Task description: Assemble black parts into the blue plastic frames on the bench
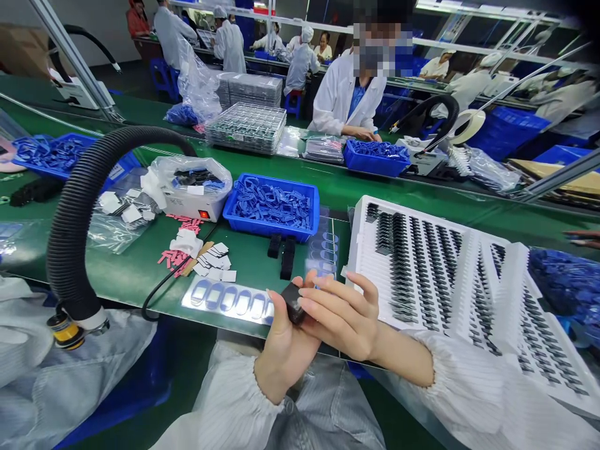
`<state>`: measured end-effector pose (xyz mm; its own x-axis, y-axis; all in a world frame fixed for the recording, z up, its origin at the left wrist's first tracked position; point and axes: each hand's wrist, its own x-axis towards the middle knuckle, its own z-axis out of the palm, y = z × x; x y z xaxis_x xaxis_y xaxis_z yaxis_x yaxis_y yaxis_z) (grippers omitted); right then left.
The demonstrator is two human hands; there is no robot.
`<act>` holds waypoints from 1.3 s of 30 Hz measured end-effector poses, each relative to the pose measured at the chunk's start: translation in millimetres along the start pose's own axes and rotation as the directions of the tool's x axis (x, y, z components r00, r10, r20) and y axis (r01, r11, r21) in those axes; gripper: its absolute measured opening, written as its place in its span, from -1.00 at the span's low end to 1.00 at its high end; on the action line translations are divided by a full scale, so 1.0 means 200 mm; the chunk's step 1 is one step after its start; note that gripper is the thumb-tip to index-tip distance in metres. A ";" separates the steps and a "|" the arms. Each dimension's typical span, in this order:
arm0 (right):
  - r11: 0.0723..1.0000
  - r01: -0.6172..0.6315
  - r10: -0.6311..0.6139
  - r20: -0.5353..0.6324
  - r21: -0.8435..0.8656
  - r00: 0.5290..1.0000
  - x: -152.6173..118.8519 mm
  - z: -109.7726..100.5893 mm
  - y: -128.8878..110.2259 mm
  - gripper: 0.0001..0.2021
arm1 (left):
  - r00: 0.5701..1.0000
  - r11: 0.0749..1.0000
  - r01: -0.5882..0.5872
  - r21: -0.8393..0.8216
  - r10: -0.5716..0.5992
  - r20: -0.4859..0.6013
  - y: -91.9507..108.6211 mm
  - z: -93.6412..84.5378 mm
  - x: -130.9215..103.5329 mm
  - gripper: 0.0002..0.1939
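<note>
A small black block-shaped part (pixel 294 304) is held between both hands near the table's front edge. My left hand (pixel 287 350) grips it from below, thumb against its left side. The fingers of my right hand (pixel 341 312) are bent over its right side and touch it. Just left of the hands lies a clear sheet with oval stickers (pixel 229 299). Behind them are black pieces (pixel 287 259) and another film of oval stickers (pixel 323 247). To the right, a white tray (pixel 359 250) holds rows of black parts.
A blue bin (pixel 270 230) of blue pieces stands behind the hands. Pink strips (pixel 172 259) and white squares (pixel 215 261) lie to the left, near a black hose (pixel 70 231). A person in a white coat (pixel 349 94) works across the bench.
</note>
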<state>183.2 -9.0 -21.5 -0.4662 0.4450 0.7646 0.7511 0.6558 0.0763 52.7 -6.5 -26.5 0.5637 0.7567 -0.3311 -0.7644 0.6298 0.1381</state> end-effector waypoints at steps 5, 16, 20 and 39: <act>0.994 0.107 -0.107 0.006 0.031 0.994 0.10 -0.01 0.00 -0.77 | 1.000 0.999 -0.002 0.041 0.002 -0.009 0.00 -0.05 0.00 -0.38; 0.942 -0.332 0.289 0.651 -0.060 0.702 0.25 0.32 0.17 -0.62 | 0.780 -0.161 -0.297 0.941 0.527 0.337 0.37 -0.32 0.11 -0.49; 0.942 -0.319 0.296 0.711 -0.106 0.638 0.25 0.48 0.18 -0.65 | 0.811 -0.533 -0.234 0.813 0.355 0.466 0.48 -0.39 0.19 -0.54; 0.943 -0.264 0.332 0.629 -0.203 0.703 0.21 0.49 0.17 -0.46 | 0.857 -0.739 -0.125 0.662 0.256 0.447 0.48 -0.39 0.30 -0.55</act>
<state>143.5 91.8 -48.8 -0.3723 0.9142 0.1599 0.9262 0.3771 0.0002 -12.1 86.3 -106.1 0.4275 0.8880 0.1692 0.7015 -0.4439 0.5575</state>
